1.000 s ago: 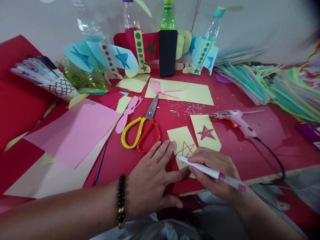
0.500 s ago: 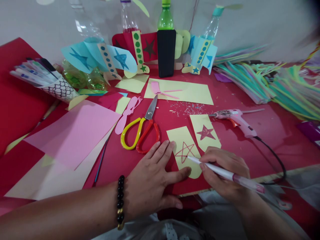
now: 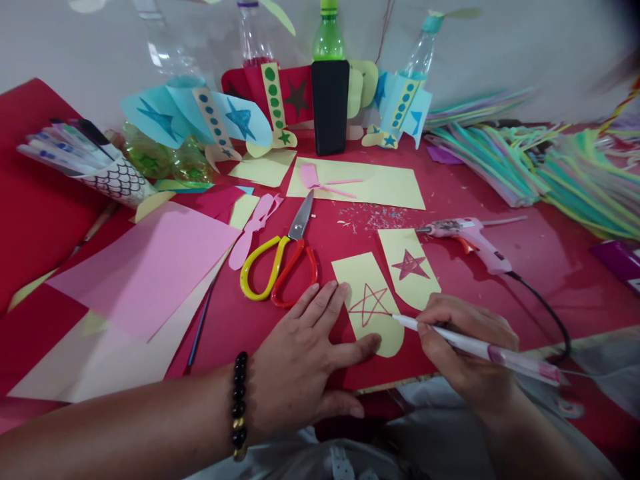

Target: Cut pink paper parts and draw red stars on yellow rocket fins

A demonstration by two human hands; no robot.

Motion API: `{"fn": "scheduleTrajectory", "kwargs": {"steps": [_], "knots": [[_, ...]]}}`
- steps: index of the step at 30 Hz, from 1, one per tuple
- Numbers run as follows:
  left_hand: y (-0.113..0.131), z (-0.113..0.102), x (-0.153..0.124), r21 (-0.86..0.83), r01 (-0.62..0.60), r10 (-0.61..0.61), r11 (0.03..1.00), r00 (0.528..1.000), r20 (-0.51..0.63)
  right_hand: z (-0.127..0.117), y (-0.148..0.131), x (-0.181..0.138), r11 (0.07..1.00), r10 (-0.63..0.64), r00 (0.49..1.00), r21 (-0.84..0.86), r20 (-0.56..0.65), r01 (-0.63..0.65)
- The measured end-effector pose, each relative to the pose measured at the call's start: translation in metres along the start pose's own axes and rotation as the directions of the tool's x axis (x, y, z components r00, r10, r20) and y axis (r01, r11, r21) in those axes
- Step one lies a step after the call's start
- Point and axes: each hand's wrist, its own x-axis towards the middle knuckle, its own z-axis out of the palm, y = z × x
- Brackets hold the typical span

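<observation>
My left hand [image 3: 310, 353] lies flat with fingers spread, its fingertips and thumb side pressing the left edge of a pale yellow paper piece [image 3: 357, 277]. On that paper a star is drawn in dark red outline. A white felt-tip pen [image 3: 470, 343] is pinched in my right hand [image 3: 470, 353], its tip at the star's right point. Just beyond lies a second yellow paper piece [image 3: 393, 243] bearing a filled-in red star. Scissors [image 3: 287, 260] with one yellow and one red handle rest by my left fingertips.
A pink glue gun [image 3: 470, 240] with a black cord lies at the right. Pink paper [image 3: 150, 267] and a pen cup [image 3: 117, 180] are at the left. Behind stand decorated bottles, a black phone [image 3: 331, 107] and bundles of pipe cleaners [image 3: 490, 167].
My right hand has moved right with the pen, whose tip has gone from the star's lower middle to its right point, where a line now reaches. My left hand stays in place.
</observation>
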Motion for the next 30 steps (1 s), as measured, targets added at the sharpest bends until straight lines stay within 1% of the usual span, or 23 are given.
{"fn": "scheduleTrajectory", "kwargs": {"steps": [3,6,12,17,22,30], "knots": [[0.0,0.0,-0.001,0.003,-0.002,0.002,1.0,1.0,-0.001,-0.001,0.001,-0.002,0.999,0.029,1.0,0.014,-0.013,-0.028],[0.0,0.001,-0.002,0.003,-0.01,0.01,1.0,1.0,-0.008,0.001,0.001,-0.001,0.999,0.038,0.999,-0.009,-0.006,-0.038],[-0.001,0.003,-0.001,0.002,-0.011,0.011,1.0,1.0,-0.019,0.006,-0.002,0.01,0.998,0.026,0.997,-0.058,0.073,-0.022],[-0.001,0.003,-0.002,0.004,-0.011,0.011,1.0,1.0,-0.025,0.009,-0.002,0.014,0.997,0.013,0.995,-0.082,0.097,-0.005],[-0.001,0.002,-0.002,0.008,-0.011,0.011,1.0,1.0,-0.024,0.012,0.002,0.014,0.998,0.016,0.993,-0.065,0.116,-0.009],[0.0,0.0,-0.001,0.007,-0.007,0.007,1.0,1.0,-0.022,0.012,0.002,0.014,1.0,0.005,0.994,-0.03,0.106,-0.002]]}}
